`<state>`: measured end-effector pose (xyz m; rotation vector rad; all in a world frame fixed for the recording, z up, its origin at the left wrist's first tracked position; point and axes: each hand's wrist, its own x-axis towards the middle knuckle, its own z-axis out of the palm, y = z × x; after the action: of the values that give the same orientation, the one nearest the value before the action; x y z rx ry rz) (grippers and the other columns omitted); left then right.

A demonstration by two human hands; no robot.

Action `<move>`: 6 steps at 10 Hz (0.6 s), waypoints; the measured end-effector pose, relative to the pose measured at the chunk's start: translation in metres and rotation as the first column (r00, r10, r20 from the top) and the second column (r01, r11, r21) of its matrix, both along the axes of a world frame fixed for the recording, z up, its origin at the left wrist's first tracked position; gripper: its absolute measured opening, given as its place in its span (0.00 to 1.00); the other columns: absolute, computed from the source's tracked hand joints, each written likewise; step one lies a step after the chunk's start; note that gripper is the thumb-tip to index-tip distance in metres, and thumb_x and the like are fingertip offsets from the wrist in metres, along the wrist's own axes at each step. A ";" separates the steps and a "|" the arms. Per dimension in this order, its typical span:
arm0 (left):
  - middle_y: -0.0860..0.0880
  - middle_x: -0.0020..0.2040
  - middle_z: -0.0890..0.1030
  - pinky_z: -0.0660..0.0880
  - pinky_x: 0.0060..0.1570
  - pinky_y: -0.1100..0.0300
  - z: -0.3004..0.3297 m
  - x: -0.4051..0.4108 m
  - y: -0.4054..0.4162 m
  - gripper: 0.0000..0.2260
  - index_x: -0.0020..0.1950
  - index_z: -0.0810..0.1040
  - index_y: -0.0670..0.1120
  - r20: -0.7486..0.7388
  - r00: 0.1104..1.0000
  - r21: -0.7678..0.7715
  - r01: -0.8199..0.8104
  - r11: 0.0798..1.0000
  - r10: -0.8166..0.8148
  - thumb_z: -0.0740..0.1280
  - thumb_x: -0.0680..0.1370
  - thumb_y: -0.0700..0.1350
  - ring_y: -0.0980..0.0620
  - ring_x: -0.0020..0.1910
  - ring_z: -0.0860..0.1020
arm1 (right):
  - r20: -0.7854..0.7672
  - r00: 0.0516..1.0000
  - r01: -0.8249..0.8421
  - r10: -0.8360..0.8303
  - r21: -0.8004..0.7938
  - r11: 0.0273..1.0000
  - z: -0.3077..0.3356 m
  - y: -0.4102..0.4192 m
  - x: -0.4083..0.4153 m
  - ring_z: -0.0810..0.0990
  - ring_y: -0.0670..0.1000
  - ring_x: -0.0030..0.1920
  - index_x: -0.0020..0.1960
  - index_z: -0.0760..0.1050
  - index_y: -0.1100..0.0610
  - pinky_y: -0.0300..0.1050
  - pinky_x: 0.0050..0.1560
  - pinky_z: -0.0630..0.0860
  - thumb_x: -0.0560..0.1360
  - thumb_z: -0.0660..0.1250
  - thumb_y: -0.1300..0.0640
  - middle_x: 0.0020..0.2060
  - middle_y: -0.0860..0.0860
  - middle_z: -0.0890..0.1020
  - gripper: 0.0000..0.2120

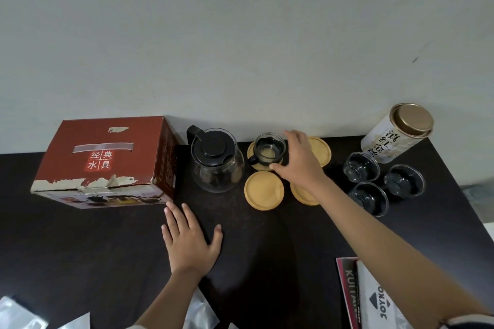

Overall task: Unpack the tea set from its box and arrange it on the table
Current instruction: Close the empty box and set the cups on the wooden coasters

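Nearby — teapot [217, 161], tin [395, 133] flank cup [268, 151].

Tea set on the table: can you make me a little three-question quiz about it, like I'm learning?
1. True or false: the glass cup with the black handle stands on a wooden coaster.
2. How many glass cups have no coaster under them?
A. one
B. three
C. five
3. Fill in: the left hand rests flat on the dark ____.

Key
1. True. The right hand reaches beside that cup.
2. B. Three cups sit straight on the table, near the tea tin.
3. Table, in front of the red box and the glass teapot.
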<state>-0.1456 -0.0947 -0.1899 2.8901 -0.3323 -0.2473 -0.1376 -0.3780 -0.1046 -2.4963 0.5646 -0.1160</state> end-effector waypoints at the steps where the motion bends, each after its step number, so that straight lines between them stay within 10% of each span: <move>1: 0.35 0.76 0.47 0.50 0.72 0.41 0.000 0.000 -0.001 0.44 0.76 0.52 0.36 0.003 1.000 -0.005 -0.001 1.000 0.001 0.48 0.71 0.67 0.39 0.76 0.43 | -0.106 0.978 0.165 -0.182 -0.151 0.975 0.009 -0.026 -0.026 0.59 0.60 0.74 0.73 0.62 0.59 0.56 0.69 0.65 0.69 0.75 0.52 0.73 0.60 0.60 0.37; 6: 0.35 0.77 0.46 0.50 0.72 0.41 0.001 0.000 -0.002 0.44 0.76 0.52 0.36 -0.004 1.000 0.007 0.002 1.000 -0.002 0.48 0.71 0.68 0.39 0.76 0.43 | -0.383 0.822 0.383 -0.421 -0.175 0.907 0.019 -0.111 -0.074 0.77 0.59 0.49 0.56 0.71 0.62 0.48 0.40 0.74 0.63 0.78 0.52 0.48 0.58 0.77 0.28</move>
<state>-0.1456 -0.0967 -0.1889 2.8959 -0.3337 -0.2553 -0.2120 -0.4893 -0.0858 -2.4565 1.2922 0.2434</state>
